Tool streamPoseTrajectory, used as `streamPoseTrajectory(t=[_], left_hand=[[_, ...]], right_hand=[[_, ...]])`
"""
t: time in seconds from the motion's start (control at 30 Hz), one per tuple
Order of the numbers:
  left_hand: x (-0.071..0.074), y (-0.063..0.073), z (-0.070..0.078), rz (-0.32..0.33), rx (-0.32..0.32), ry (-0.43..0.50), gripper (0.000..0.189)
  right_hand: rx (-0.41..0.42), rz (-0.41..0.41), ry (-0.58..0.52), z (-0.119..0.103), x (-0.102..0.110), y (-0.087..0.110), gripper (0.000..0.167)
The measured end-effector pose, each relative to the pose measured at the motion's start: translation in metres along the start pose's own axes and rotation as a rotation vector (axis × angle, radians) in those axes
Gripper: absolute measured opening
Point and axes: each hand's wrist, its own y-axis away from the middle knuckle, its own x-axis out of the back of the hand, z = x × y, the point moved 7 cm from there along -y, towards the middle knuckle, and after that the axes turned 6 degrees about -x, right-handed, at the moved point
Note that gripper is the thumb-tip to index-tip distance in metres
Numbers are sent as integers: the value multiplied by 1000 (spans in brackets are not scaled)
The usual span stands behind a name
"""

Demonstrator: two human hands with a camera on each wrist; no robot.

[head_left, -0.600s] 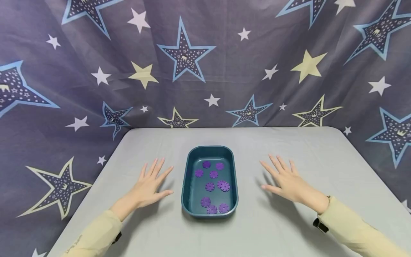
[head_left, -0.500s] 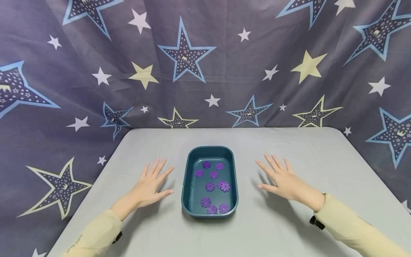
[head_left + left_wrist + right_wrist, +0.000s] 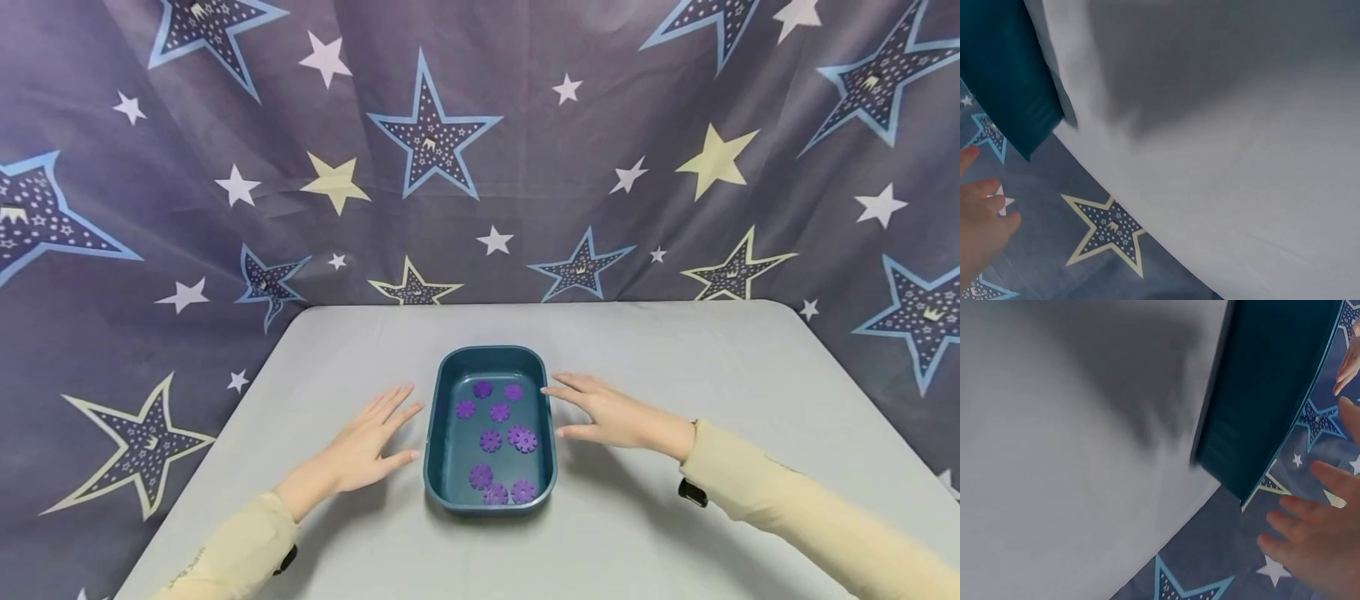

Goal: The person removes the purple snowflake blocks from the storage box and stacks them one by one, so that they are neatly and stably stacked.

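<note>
**Purple-grey, star-printed fabric backdrop (image 3: 540, 192) behind a pale grey, cloth-covered worktop (image 3: 660, 342)**

At the centre of the worktop stands a dark teal, glossy, rounded-rectangular tray (image 3: 456, 450) with raised walls, its long sides running toward the backdrop. Flat, purple, notched discs (image 3: 491, 441), flower-like in outline, lie on the tray's floor: four occupy the far half, one sits alone near the middle, an overlapping group lies to its right, and a further cluster gathers toward the near wall.

Left hand (image 3: 365, 447): palm down, just beside the tray's left rim. Its grip is apart, with fingers extended and the thumb separated from them, pointing toward the tray.

Right hand (image 3: 609, 417): at the tray's right side. Its grip is likewise apart, fingers extended and thumb spread from them. One fingertip overlaps the right rim as seen from the head; whether it touches cannot be told.

Pale beige sleeves (image 3: 795, 508) cover both forearms, and a small black device (image 3: 693, 493) shows beneath the right cuff. Both wrist views show the tray's outer wall rising from the cloth, with soft hand shadows beside it.
</note>
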Motion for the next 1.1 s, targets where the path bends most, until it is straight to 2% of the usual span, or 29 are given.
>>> streamPoseTrajectory(t=[0.2,0.43,0.7,1.1], left_hand=[[-7,-2,4,-8,20,82,62],[-12,-5,8,-41,33,155,60],[-22,-4,9,-78,46,209,58],[-25,-1,9,-88,68,254,57]], right_hand=[[39,-109,-29,-12,-9,-21,48],[105,-179,-25,-21,-19,-42,38],[94,-268,-51,-24,-27,-60,34],[96,-429,-45,-31,-49,-75,27]])
